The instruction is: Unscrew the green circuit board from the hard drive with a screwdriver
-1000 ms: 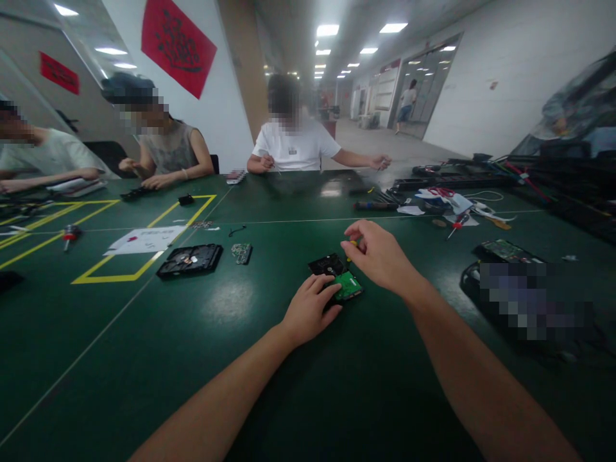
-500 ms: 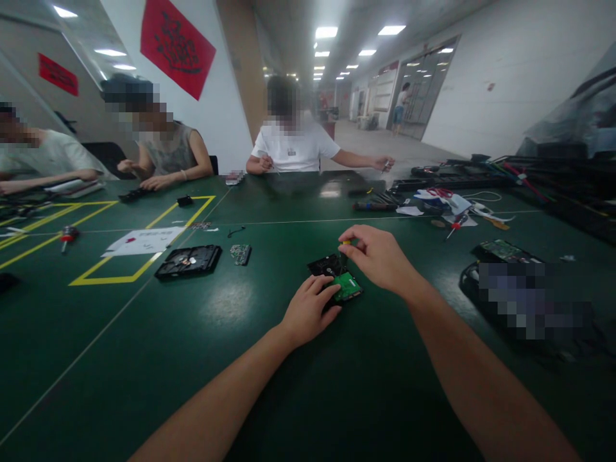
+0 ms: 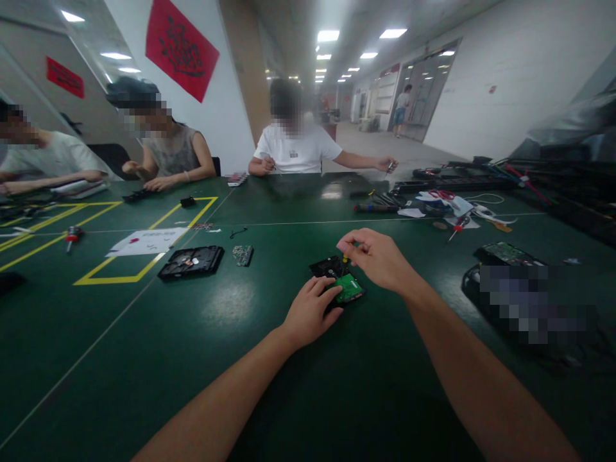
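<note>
A hard drive (image 3: 350,290) with a green circuit board and a black metal part lies on the green table (image 3: 269,385). My left hand (image 3: 315,311) holds it from the near left, fingertips on the board and thumb along the near edge. Above the drive, my right hand (image 3: 373,253) is closed in a pinch around a small screwdriver (image 3: 345,260) with a bit of yellow on it. The screwdriver points down at the drive; its tip is too small to make out.
To the left lie a black drive casing (image 3: 190,263), a small circuit board (image 3: 242,255), a white sheet (image 3: 144,242) and a red screwdriver (image 3: 72,237). Tools, cables (image 3: 491,208) and another board (image 3: 513,253) lie right. Several people sit across the table, one person (image 3: 296,147) opposite.
My right fingers have shifted slightly on the screwdriver, with more of its yellow part below them. My left hand stays on the drive. The whole view has shifted slightly.
</note>
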Available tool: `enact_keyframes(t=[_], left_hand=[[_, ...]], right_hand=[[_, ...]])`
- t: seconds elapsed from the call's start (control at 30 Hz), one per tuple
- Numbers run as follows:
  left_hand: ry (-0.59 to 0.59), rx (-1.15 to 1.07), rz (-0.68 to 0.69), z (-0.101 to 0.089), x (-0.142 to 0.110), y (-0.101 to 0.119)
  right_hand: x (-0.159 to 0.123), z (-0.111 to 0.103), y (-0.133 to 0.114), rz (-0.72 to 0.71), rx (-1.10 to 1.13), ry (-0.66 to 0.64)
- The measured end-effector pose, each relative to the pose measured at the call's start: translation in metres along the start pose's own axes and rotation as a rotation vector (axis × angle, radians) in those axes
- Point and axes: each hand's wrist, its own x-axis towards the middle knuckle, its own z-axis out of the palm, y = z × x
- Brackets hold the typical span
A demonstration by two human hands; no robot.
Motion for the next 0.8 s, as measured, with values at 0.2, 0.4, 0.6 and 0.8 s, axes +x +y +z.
enact_keyframes(t=[0.2,0.4,0.6,0.8], left_hand=[[0.002,-0.001,0.007,-0.0023,0.0001,0.0011],[-0.002,-0.003,0.004,-0.0018,0.0005,0.0008],[0.005,-0.003,0.003,-0.0002,0.0001,-0.0003],[-0.013,-0.003,0.000,-0.0027,0.0001,0.0012]], right_hand=[[-0.0014,0.0012,0.0007,0.082,0.155,0.023],[0.0015,0.0015,0.0016,0.020,-0.019,0.086],[0.0001,-0.0031,-0.0030,-0.022,-0.070,0.067],[0.0010,-0.0023,0.0057,0.033,0.026,0.074]])
